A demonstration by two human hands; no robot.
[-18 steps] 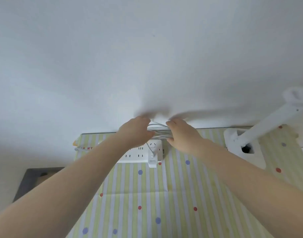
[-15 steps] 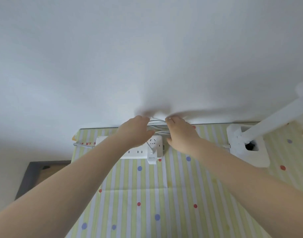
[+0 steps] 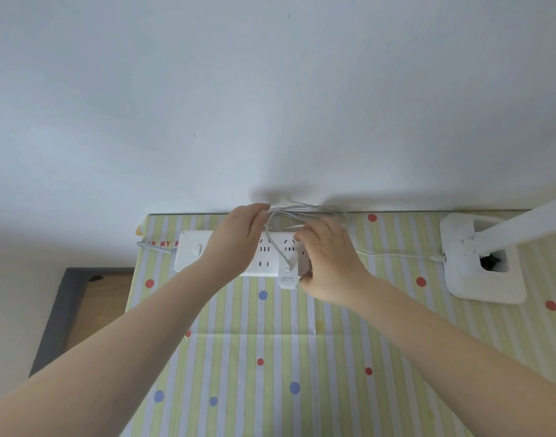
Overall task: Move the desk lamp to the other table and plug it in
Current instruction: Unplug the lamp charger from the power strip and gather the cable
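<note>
At the left end of the striped table (image 3: 207,357), the white power strip (image 3: 191,250) lies along the wall. My left hand (image 3: 235,244) rests over it, fingertips pinching the bundled white cord (image 3: 305,211) by the wall. An adapter (image 3: 288,274) sits plugged into the strip's near edge. My right hand (image 3: 328,263) curls around the strip's right end beside that adapter. Far right, the desk lamp (image 3: 466,263) stands on the table, its cord attached.

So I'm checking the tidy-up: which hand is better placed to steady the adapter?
The right hand: it already rests against the white plug adapter on the white power strip, while the left hand holds the bundled grey cable.
</note>
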